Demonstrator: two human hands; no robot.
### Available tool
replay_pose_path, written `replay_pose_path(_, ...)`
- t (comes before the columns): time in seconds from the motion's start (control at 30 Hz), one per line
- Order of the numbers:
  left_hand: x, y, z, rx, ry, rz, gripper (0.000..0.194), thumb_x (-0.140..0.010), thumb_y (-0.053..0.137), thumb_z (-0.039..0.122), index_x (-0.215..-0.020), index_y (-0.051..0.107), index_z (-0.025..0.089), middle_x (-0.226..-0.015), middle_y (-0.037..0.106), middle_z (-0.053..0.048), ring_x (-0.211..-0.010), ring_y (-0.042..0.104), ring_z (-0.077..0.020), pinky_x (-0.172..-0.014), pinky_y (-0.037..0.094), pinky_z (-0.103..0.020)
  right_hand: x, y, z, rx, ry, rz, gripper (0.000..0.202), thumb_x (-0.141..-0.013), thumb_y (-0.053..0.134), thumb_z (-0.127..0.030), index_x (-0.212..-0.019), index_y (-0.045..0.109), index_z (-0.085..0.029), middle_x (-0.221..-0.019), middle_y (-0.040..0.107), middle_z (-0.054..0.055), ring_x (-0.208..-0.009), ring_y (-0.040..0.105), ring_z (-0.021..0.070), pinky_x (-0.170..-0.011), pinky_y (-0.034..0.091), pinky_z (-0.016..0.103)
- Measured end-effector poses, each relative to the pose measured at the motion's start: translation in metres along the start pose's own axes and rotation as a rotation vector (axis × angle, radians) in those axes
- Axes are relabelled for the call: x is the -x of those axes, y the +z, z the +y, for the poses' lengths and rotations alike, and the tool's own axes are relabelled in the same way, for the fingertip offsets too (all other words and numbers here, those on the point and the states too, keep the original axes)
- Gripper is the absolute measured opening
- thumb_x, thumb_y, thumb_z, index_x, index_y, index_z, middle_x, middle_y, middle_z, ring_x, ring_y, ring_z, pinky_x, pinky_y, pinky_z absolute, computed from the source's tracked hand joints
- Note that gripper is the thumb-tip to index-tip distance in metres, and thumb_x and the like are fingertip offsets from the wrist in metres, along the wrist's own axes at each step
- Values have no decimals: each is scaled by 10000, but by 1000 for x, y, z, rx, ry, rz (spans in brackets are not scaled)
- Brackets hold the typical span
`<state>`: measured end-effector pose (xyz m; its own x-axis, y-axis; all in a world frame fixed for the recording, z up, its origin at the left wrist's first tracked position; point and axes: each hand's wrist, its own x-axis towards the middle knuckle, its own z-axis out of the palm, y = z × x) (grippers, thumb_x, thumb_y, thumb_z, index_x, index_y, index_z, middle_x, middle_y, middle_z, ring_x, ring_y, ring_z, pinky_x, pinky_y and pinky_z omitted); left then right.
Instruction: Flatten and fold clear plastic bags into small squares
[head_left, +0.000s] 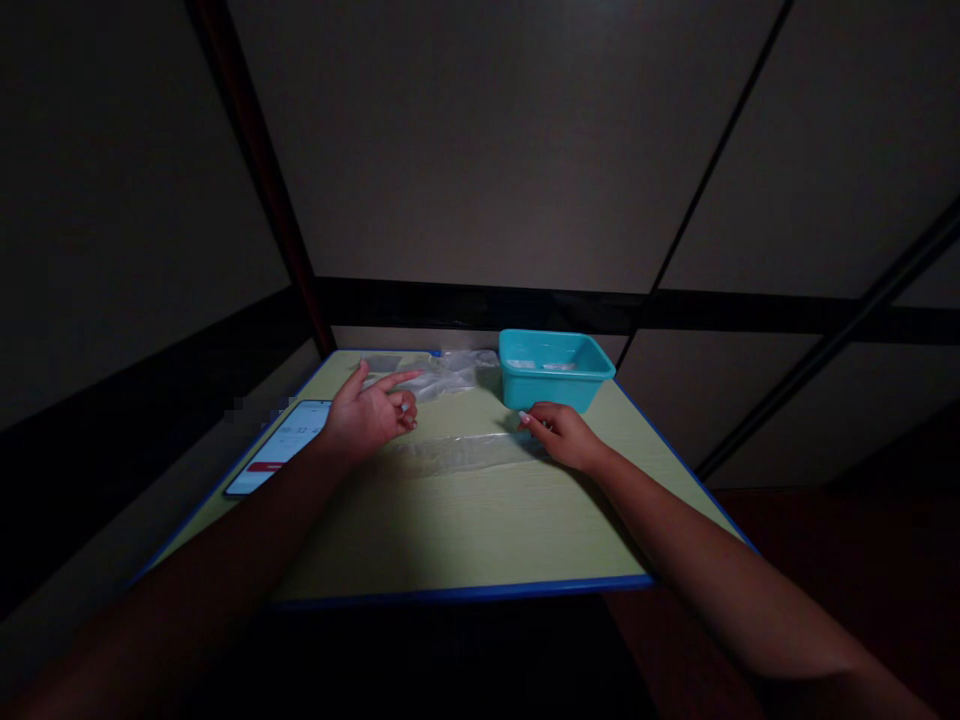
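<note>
My left hand [369, 412] is held above the left part of the table, palm showing, with thumb and index finger stretched apart and nothing in it. The fingers of my right hand [561, 432] are pinched together in front of the turquoise basket [553, 392]. A small pale spot shows at those fingertips; whether it is a nail or a tiny object I cannot make out. Between the hands a strip of clear plastic [461, 453] lies flat, its right end running close to my right hand. More crumpled clear plastic packaging [450, 375] lies behind my left hand.
A phone with a lit screen [281, 445] lies at the table's left side, partly behind my left forearm. Some pale pieces are inside the basket. The yellow-green table [465, 545] has a blue edge, and panelled walls [480, 150] stand behind it.
</note>
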<state>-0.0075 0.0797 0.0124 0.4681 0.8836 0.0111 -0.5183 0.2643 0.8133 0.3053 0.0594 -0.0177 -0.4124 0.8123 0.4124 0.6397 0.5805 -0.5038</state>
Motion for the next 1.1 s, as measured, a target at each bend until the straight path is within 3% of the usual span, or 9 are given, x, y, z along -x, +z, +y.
replay_pose_path(0.47, 2, 4, -1, 23, -23, 21, 675, -880, 286, 594, -1209, 544, 64, -661, 565, -91, -558, 531, -217, -561, 449, -357, 2, -4, 2, -15, 85, -18, 534, -915, 378, -531, -773, 699, -129, -633, 613, 39, -562, 494, 133, -524, 341, 243)
replay_pose_path(1.1, 2, 9, 0, -36, -4, 94, 702, -905, 163, 562, -1185, 570, 63, -675, 554, -106, -586, 519, -221, -536, 457, -363, 3, -8, 0, -9, 117, -33, 483, -926, 385, -498, -689, 624, -150, -577, 548, -2, -539, 444, 114, -519, 306, 233)
